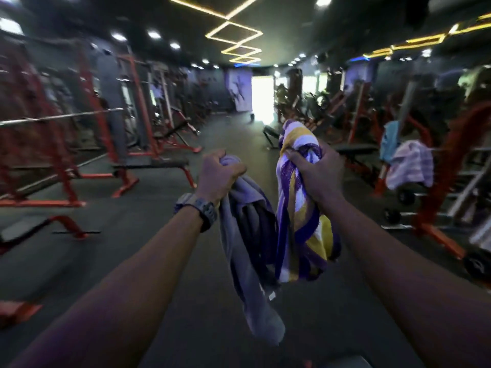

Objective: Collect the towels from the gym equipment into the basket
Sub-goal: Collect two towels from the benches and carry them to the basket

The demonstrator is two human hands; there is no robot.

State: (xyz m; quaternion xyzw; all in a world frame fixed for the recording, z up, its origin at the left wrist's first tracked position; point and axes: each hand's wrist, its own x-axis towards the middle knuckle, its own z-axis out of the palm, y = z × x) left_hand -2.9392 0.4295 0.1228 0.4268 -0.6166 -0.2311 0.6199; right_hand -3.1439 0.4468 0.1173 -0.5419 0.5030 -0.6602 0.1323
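Note:
My left hand (pixel 219 176) grips the top of a grey-lilac towel (pixel 247 261), which hangs down in front of me. My right hand (pixel 316 173) grips a bunched towel striped in purple, yellow and white (pixel 300 235). Both hands are held out at chest height over the aisle, close together. On red equipment at the right, a pale pink-and-white towel (pixel 410 164) is draped over a bar, with a light blue towel (pixel 390 140) hanging just behind it. No basket shows in this view.
A dark rubber-floored aisle (pixel 148 251) runs ahead toward a bright doorway (pixel 261 95). Red racks and benches (pixel 151 163) line the left side, with a barbell (pixel 61 116) across one. More red machines (pixel 435 181) and plates crowd the right. The image is motion-blurred.

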